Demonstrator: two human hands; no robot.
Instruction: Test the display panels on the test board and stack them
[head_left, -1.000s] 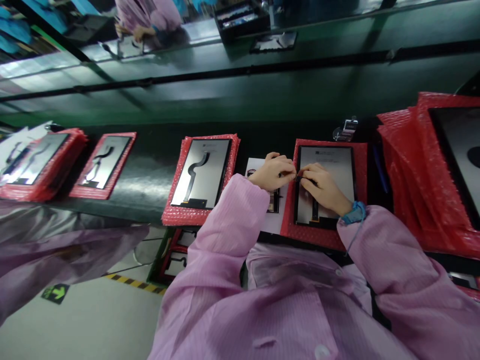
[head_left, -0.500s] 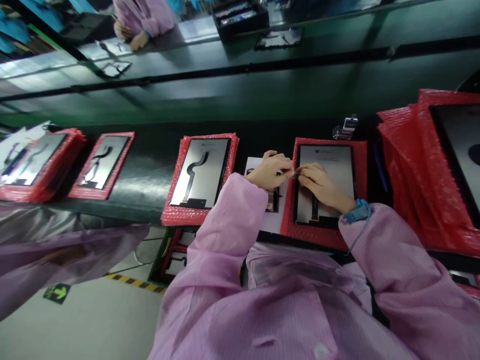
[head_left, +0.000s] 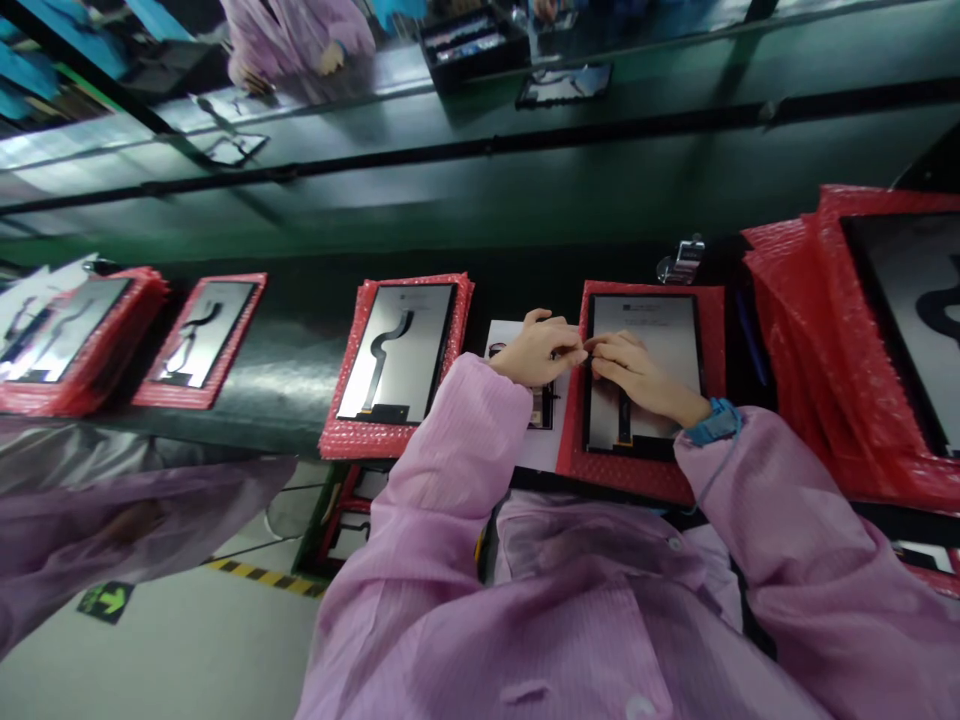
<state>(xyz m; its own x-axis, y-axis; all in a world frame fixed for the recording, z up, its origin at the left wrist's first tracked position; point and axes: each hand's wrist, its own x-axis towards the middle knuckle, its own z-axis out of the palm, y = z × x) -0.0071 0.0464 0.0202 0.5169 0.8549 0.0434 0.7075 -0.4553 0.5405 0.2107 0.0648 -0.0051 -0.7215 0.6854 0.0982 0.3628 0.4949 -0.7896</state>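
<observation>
In front of me lies a tablet-sized display panel, silver-backed with a dark rim, on a red bubble-wrap sheet. My right hand rests over the panel, its fingers pinched together at the left edge; what they hold, if anything, is too small to make out. Beside it my left hand has its fingertips pressed together, close to the right fingertips, above a printed white sheet. A dark flex cable runs down the panel, its upper part hidden by my right hand.
Left of my hands another display panel lies on stacked red bubble wrap. A single wrapped panel and a pile are farther left. Right stands a stack of red bubble wrap. A metal clip-like object is behind. Another person sits across.
My hands stay close together at the panel's left edge, with only slight finger movement. The view has shifted slightly. Across the bench, the other person's hands have moved apart.
</observation>
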